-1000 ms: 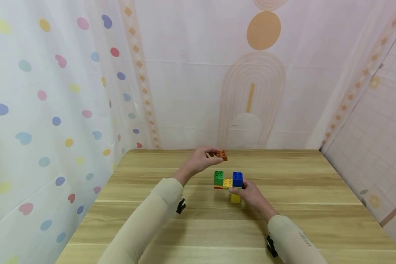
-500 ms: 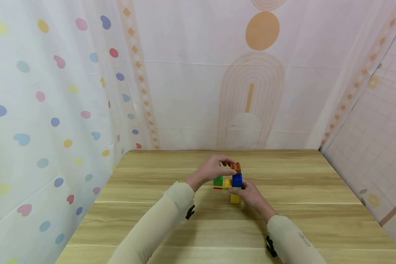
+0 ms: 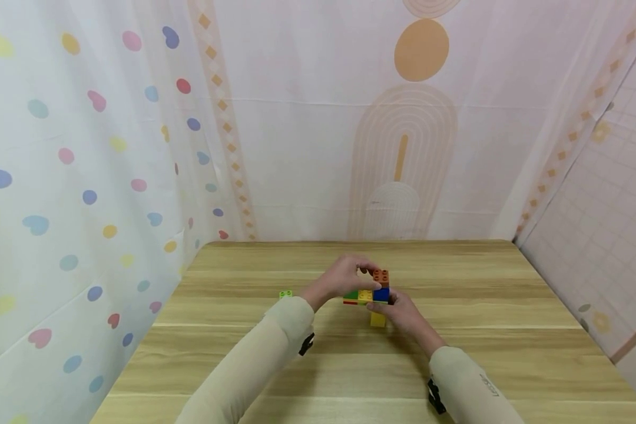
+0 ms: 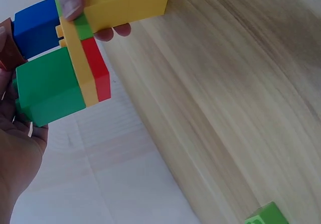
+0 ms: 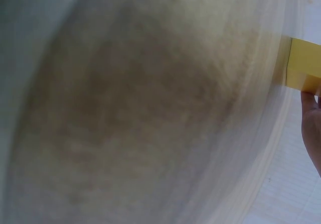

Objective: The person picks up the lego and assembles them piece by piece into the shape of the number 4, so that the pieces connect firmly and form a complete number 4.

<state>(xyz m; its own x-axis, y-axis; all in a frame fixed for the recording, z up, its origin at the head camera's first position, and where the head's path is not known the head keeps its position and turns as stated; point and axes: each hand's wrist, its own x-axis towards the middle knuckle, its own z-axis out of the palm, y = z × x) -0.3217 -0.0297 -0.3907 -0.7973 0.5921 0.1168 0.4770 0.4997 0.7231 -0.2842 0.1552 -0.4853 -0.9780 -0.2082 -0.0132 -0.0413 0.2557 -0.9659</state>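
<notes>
My left hand (image 3: 344, 277) pinches a reddish-brown toy brick (image 3: 381, 278), which sits on top of the blue brick (image 4: 37, 28) of a built block structure. Beside the blue brick stands a green brick (image 4: 50, 86), both on a thin yellow plate (image 4: 79, 63). Under that plate are a red piece (image 4: 98, 68) and a light green piece (image 4: 84, 27). A tall yellow brick (image 5: 305, 66) forms the leg below. From the right, my right hand (image 3: 409, 316) grips the structure around the plate and leg, its thumb at the front. In the head view the left hand hides part of the green brick.
A loose light green brick (image 3: 285, 294) lies on the wooden table (image 3: 233, 268), just behind the left forearm. Patterned curtains (image 3: 307, 147) hang beyond the table's back edge and along its left side.
The left hand has carried the reddish-brown brick right and down onto the blue brick. The right hand has kept its hold on the structure. The light green brick has come into view behind the left forearm.
</notes>
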